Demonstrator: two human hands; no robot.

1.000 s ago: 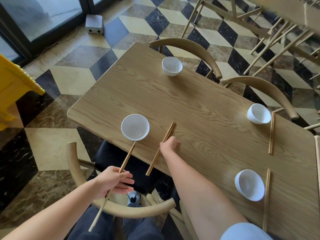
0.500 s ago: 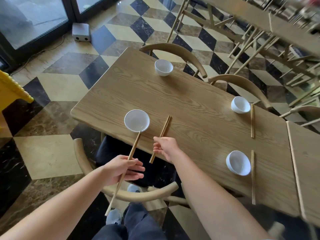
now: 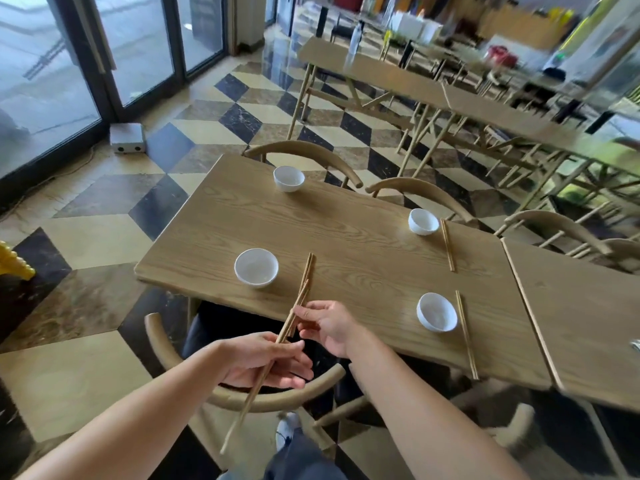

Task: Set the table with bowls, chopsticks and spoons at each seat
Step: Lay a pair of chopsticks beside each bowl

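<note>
Four white bowls stand on the wooden table (image 3: 346,220): near left (image 3: 256,267), far left (image 3: 289,179), far right (image 3: 423,221), near right (image 3: 436,311). A pair of chopsticks (image 3: 310,268) lies right of the near-left bowl. Other pairs lie beside the far-right bowl (image 3: 447,244) and the near-right bowl (image 3: 467,336). My left hand (image 3: 266,362) grips another pair of chopsticks (image 3: 249,400), tips slanting up over the table edge. My right hand (image 3: 329,325) pinches those sticks near their upper part with thumb and fingertips. No spoons are in view.
A curved wooden chair back (image 3: 277,400) sits right under my hands at the near seat. Two more chairs (image 3: 304,150) (image 3: 422,192) stand along the far side. A second table (image 3: 581,317) abuts on the right. More tables and chairs fill the room behind.
My right hand let go of the pair laid beside the near-left bowl and drew back. My left hand swung its chopsticks right, up to the right hand. The view tilted upward.
</note>
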